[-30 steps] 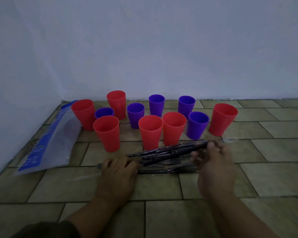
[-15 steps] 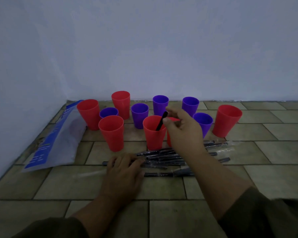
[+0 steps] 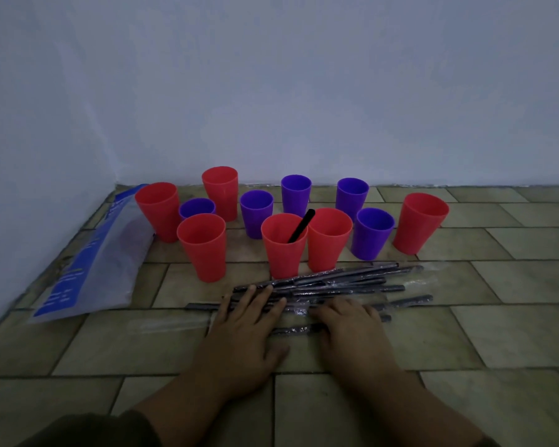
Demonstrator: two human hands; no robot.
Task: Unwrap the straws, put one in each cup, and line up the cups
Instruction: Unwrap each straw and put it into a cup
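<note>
Several red and purple cups stand in a loose cluster near the wall. One front red cup point(image 3: 283, 253) holds an unwrapped black straw point(image 3: 301, 226) leaning to the right; the red cup beside it point(image 3: 328, 240) and the others look empty. A pile of wrapped black straws point(image 3: 342, 283) lies on the tiled floor in front of the cups. My left hand point(image 3: 246, 330) rests flat on the pile's left end, fingers spread. My right hand point(image 3: 349, 327) lies on the pile's middle, fingers curled down over a wrapped straw.
A blue and clear plastic bag point(image 3: 91, 262) lies at the left against the wall. An empty clear wrapper point(image 3: 168, 324) lies on the floor left of my left hand. White walls point(image 3: 271, 91) close off the back and the left.
My right hand dropped the black straw into the front red cup, then came back down onto the straw pile. My left hand stayed on the pile.
</note>
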